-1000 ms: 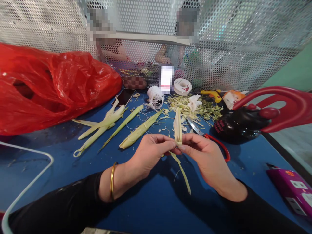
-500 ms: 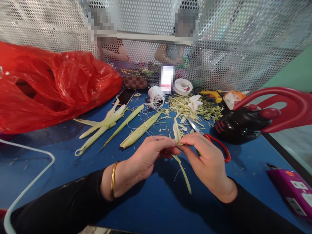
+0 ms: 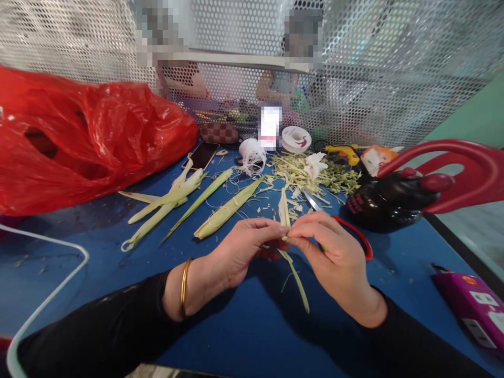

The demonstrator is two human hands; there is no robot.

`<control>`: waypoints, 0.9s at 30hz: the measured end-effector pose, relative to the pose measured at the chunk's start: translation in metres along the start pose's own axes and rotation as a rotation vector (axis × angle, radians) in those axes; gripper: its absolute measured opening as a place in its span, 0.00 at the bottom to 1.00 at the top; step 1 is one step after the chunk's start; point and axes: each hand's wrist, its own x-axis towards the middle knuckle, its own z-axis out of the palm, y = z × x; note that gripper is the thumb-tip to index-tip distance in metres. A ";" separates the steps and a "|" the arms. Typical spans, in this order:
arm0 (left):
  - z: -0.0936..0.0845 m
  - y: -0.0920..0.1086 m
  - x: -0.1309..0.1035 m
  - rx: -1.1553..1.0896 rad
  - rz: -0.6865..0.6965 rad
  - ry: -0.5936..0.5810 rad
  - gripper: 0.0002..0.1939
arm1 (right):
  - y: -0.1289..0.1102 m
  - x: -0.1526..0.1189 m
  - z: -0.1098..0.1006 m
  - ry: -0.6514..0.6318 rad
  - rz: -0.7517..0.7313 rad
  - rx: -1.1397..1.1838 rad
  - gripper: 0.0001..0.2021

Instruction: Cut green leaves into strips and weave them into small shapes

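Both hands meet at mid-table over a pale green leaf strip [image 3: 297,283], whose tail hangs down below them while another part stands up above the fingertips. My left hand [image 3: 246,247], with a gold bangle at the wrist, pinches it between thumb and fingers. On the other side my right hand [image 3: 333,252] pinches the strip at nearly the same spot. The exact fold there is hidden by the fingertips. Just behind the right hand lie scissors [image 3: 313,201] with red handles, partly covered. A thicker bundle of pale leaves [image 3: 228,210], wound with thread, rests beyond the left hand.
More leaf pieces [image 3: 169,202] lie left, near a phone [image 3: 202,156] and a red plastic bag [image 3: 98,142]. Behind are white thread [image 3: 252,155], a ribbon spool [image 3: 296,139] and trimmings [image 3: 331,176]. A black red-handled pot [image 3: 386,205] and purple box [image 3: 470,304] stand right.
My right fingers have shifted slightly at the pinch point, and the upright part of the strip has turned a little. My left hand has barely moved.
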 end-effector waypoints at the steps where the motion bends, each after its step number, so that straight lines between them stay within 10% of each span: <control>1: 0.000 0.000 0.000 -0.002 0.004 0.001 0.11 | 0.001 0.000 0.000 -0.003 -0.001 0.007 0.07; 9: 0.004 -0.002 0.001 0.116 0.224 0.132 0.04 | 0.002 0.002 -0.001 -0.053 0.123 -0.008 0.06; 27: 0.004 0.002 0.001 0.194 0.292 -0.005 0.03 | -0.001 0.005 0.002 -0.004 0.636 0.445 0.10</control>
